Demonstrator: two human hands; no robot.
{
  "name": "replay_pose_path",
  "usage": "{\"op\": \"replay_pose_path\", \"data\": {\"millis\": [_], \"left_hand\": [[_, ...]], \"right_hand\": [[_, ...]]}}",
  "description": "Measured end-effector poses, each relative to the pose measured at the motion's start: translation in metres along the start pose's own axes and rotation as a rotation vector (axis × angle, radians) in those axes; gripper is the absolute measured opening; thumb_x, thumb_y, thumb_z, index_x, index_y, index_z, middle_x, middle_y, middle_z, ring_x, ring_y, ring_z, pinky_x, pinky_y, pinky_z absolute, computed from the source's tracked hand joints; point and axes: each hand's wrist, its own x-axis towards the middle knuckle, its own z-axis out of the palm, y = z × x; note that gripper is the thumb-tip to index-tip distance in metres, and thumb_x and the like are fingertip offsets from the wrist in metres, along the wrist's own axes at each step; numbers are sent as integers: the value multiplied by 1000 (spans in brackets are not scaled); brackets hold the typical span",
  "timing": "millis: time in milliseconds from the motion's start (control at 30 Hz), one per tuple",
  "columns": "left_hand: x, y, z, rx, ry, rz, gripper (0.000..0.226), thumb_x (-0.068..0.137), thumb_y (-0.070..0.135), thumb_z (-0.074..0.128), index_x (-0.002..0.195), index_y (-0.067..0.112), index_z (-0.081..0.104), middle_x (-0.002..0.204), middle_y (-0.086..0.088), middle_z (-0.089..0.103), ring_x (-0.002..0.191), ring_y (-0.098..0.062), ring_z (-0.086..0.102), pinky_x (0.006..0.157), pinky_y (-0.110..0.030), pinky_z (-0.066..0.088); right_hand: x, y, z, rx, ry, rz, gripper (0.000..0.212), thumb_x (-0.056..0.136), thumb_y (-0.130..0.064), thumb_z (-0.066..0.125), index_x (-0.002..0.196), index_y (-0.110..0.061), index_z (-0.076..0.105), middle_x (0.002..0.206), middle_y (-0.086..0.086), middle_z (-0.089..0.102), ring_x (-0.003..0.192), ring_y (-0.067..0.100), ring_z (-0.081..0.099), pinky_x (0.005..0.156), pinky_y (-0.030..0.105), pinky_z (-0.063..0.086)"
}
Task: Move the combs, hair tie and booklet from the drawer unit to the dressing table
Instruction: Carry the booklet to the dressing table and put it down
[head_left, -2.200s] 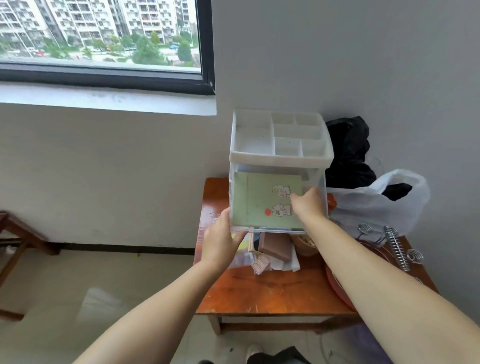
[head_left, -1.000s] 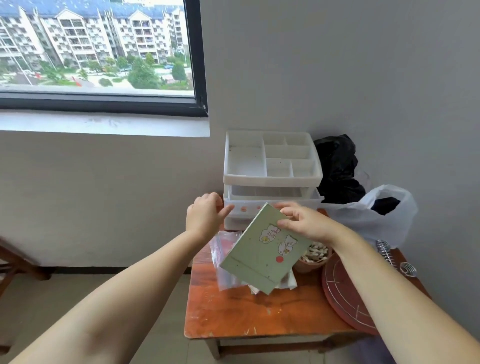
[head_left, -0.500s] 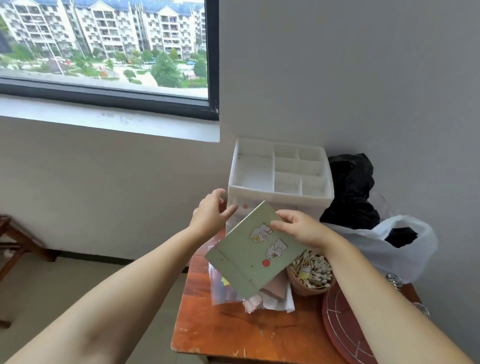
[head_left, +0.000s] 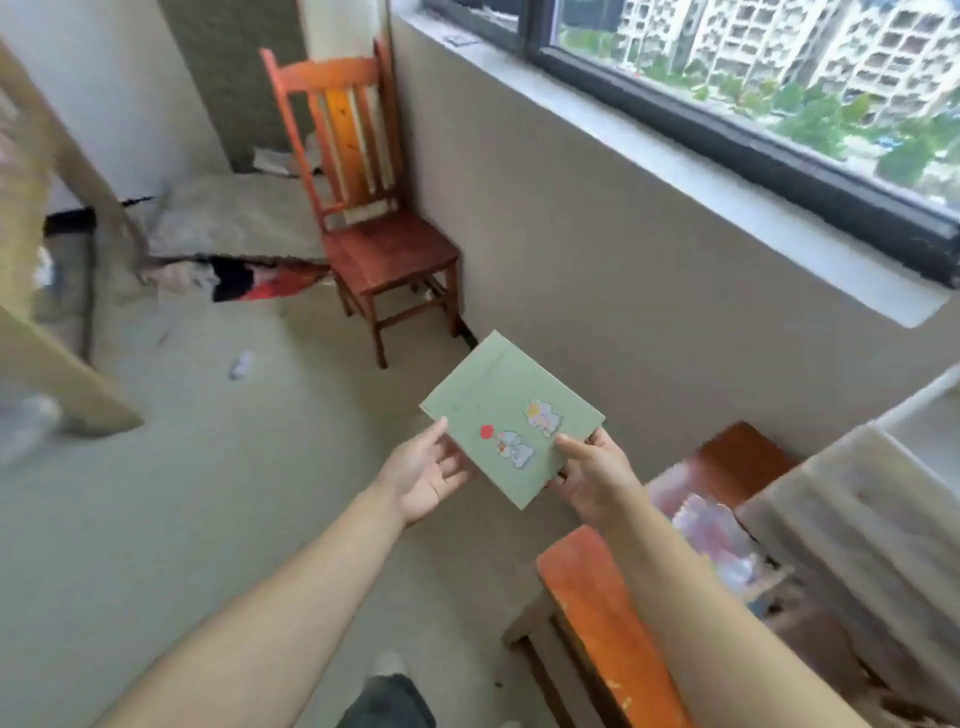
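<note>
The pale green booklet (head_left: 511, 418) with cartoon stickers and a red dot is held in the air over the floor, in the middle of the view. My right hand (head_left: 592, 478) grips its lower right corner, thumb on top. My left hand (head_left: 426, 470) is palm-up at the booklet's lower left edge, fingers spread and touching or just under it. The white plastic drawer unit (head_left: 852, 525) is blurred at the right edge, standing on the small orange-brown wooden table (head_left: 587, 587). No combs or hair tie are visible.
A red-brown wooden chair (head_left: 374, 208) stands against the wall below the window (head_left: 779, 67). A grey cushion and clothes (head_left: 228, 244) lie on the floor at the far left. A blurred tan furniture edge (head_left: 57, 374) crosses the left side. A clear bag (head_left: 711, 535) lies on the table.
The view has swung left, away from the drawer unit towards the chair and floor. The booklet has come away from the unit, and my left hand has moved from the unit to the booklet's edge.
</note>
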Motion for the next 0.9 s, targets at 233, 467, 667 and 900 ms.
{"op": "replay_pose_path", "data": {"millis": [233,467,667,900], "left_hand": [[-113,17,-162,-201,382,262,17,96,11,42,105,20,54,96,-3,66,66,-13,69,63,-31,57],[-234,29,-320,-215,593,369,13,93,13,52,99,18,62,90,-1,72,69,-15,71,55,-25,57],[-347,47,-458,-227,791,414,14,89,15,58,102,15,64,88,-4,73,69,-16,71,64,-29,58],[-450,59,-590,-376,926,477,12,87,15,61,96,14,68,88,-1,77,79,-21,74,69,-31,60]], "right_hand": [[10,93,148,-531,-353,358,23,80,-4,61,100,-16,61,81,3,63,63,16,58,61,26,51],[-15,200,320,-1012,-729,211,20,87,-11,56,102,-10,70,96,10,69,82,23,64,80,31,55],[-62,316,477,-1020,-983,387,14,90,-5,54,97,-2,66,91,11,68,77,22,66,66,26,56],[-113,428,630,-1089,-1157,496,21,90,-7,55,109,-3,63,96,10,69,78,22,66,68,27,56]]}}
